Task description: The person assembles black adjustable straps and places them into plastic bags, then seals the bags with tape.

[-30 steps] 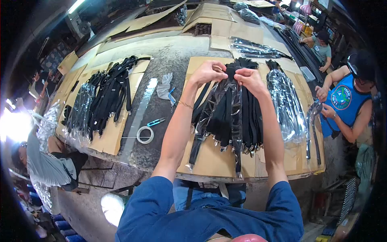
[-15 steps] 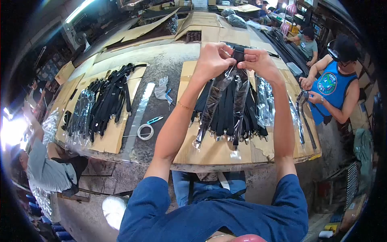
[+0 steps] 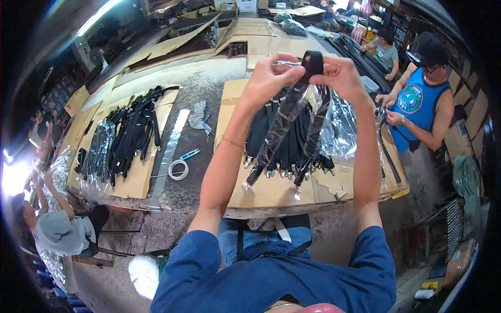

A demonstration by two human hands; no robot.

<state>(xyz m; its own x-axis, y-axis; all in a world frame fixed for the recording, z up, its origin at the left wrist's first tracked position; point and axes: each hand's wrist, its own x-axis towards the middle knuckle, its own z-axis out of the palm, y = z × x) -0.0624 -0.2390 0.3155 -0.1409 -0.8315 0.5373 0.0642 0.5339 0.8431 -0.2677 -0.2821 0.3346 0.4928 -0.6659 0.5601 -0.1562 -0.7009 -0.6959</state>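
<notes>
A black strap (image 3: 313, 65), looped at the top, hangs between my hands, its two lower lengths inside clear plastic sleeves. My left hand (image 3: 274, 77) pinches it from the left near the loop. On the other side my right hand (image 3: 340, 78) grips it between thumb and fingers. Beneath it, black straps with metal clips (image 3: 282, 151) lie in a row on cardboard (image 3: 235, 182). Clear plastic sleeves (image 3: 339, 128) lie to the right of them.
Another pile of black straps (image 3: 133, 130) lies at the left. Between the piles are a tape roll (image 3: 178, 169), small snips (image 3: 190, 154) and a crumpled grey bag (image 3: 199, 116). A person in a blue vest (image 3: 420, 99) works at the right; others are at the left and back.
The held strap has risen slightly with both hands, and its loop now stands more open. The view has shifted a little, moving the table leftward in the picture.
</notes>
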